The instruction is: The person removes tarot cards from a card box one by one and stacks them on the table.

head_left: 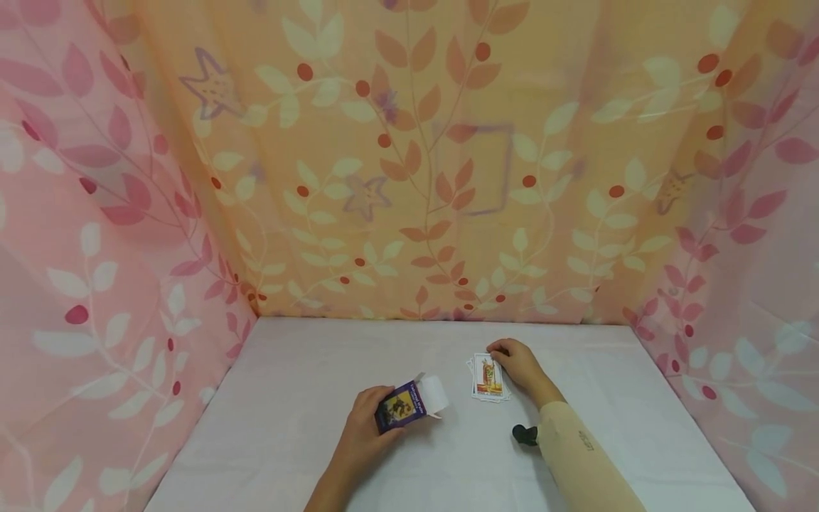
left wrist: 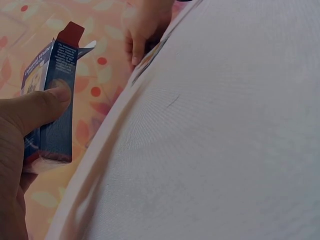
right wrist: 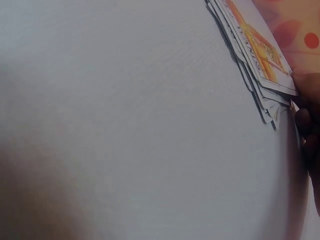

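Observation:
My left hand [head_left: 367, 430] grips a dark blue and purple card box [head_left: 399, 408], its thumb lying along one side in the left wrist view. The white end flap [head_left: 434, 395] of the box is raised, on the side toward the cards. To the right, a slightly uneven stack of picture cards [head_left: 488, 377] lies face up on the white cloth. My right hand [head_left: 520, 366] pinches the stack's far right corner. In the right wrist view the thumb [right wrist: 307, 85] is on the top card's edge and the curled fingers are lower down, partly out of frame.
A white cloth [head_left: 288, 398] covers the table. Patterned curtains stand at the back [head_left: 422, 213], left [head_left: 96, 284] and right [head_left: 755, 284]. A small black object [head_left: 525, 434] sticks out beside the beige right sleeve [head_left: 579, 455].

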### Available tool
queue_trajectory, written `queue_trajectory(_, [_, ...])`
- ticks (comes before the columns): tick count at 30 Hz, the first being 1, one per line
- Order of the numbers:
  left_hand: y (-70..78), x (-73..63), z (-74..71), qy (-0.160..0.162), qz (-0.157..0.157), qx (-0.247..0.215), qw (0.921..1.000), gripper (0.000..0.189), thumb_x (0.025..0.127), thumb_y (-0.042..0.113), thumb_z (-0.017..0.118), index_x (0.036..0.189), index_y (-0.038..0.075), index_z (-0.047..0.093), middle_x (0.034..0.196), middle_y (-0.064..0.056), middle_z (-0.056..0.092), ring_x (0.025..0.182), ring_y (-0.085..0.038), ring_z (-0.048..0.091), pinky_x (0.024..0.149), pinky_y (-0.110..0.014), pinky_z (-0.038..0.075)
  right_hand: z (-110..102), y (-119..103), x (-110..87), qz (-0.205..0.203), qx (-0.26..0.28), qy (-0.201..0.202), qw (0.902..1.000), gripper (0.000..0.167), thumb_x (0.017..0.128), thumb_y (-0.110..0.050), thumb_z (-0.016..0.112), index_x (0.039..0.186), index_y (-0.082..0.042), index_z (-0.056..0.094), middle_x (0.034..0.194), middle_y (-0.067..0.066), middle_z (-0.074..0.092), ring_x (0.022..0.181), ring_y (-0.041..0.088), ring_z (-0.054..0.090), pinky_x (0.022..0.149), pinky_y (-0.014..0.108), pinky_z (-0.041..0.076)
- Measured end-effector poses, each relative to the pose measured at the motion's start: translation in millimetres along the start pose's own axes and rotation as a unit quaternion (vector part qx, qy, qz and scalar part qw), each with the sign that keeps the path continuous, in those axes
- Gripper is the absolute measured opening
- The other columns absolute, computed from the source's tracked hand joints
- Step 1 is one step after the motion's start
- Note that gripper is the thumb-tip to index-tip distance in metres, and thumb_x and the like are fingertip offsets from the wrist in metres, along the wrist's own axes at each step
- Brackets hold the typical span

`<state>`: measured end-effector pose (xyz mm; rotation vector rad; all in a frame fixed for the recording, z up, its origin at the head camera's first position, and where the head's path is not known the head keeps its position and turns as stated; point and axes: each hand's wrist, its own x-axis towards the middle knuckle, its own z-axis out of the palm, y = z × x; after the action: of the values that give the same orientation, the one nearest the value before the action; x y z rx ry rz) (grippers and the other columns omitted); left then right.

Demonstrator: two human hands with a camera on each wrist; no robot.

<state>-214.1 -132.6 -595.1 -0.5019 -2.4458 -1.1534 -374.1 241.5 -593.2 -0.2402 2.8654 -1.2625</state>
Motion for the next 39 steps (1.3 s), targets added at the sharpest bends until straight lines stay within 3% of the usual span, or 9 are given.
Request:
queue_trajectory(12, [3.2, 6.4, 0.0, 0.008, 0.005, -0.019, 0.9998, 0.083, 0.066, 0.018, 0.097, 0.14, 0.023, 0.058, 0.136, 0.009, 0.057, 0.128, -0.013, 0.053, 0.11, -0.045, 0.048, -2.8, -0.9, 2.8, -0.043, -0.021, 0.026, 0.9985, 0.012, 0.099, -0.012, 0.068, 0.109, -0.01, 0.073, 0.107, 0.007, 0.069, 0.104, 0.027, 0.061, 0.1, 0.052, 0.049])
queue_trajectory(19, [2.8, 6.6, -2.8, 0.008, 0.0, -0.006, 1.0, 0.082, 0.067, 0.021, 0.097, 0.14, 0.023, 0.058, 0.136, 0.008, 0.058, 0.128, -0.013, 0.053, 0.11, -0.047, 0.048, 0.8, 0.3, 4.5, -0.05, -0.032, 0.027, 0.9979, 0.013, 0.097, -0.01, 0.069, 0.109, -0.01, 0.074, 0.105, 0.006, 0.069, 0.101, 0.024, 0.061, 0.097, 0.048, 0.05])
queue_trajectory(27, [2.5, 5.2, -2.3, 0.005, 0.001, 0.006, 1.0, 0.082, 0.068, 0.023, 0.097, 0.14, 0.022, 0.057, 0.136, 0.006, 0.058, 0.128, -0.015, 0.054, 0.109, -0.046, 0.049, 0.4, 1.2, 3.0, -0.031, -0.018, 0.019, 0.9992, 0.013, 0.098, -0.013, 0.069, 0.11, -0.012, 0.073, 0.108, 0.006, 0.068, 0.103, 0.024, 0.06, 0.1, 0.048, 0.048])
queue_trajectory(34, [0.9, 4.8, -3.1, 0.0, 0.0, -0.002, 1.0, 0.082, 0.068, 0.022, 0.097, 0.14, 0.021, 0.057, 0.137, 0.006, 0.058, 0.129, -0.016, 0.053, 0.11, -0.047, 0.048, -2.7, 2.2, -0.7, 0.022, 0.059, 0.009, 0.998, 0.017, 0.101, -0.021, 0.066, 0.116, -0.013, 0.071, 0.121, 0.008, 0.066, 0.114, 0.028, 0.056, 0.107, 0.052, 0.044])
queue_trajectory(39, [1.4, 2.4, -2.7, 0.0, -0.003, 0.004, 1.0, 0.083, 0.067, 0.021, 0.097, 0.14, 0.02, 0.057, 0.136, 0.004, 0.058, 0.128, -0.018, 0.054, 0.109, -0.048, 0.049, -1.8, 3.9, -3.4, 0.02, 0.058, 0.004, 0.9981, 0.018, 0.101, -0.021, 0.066, 0.117, -0.013, 0.071, 0.121, 0.009, 0.066, 0.114, 0.027, 0.057, 0.106, 0.051, 0.045])
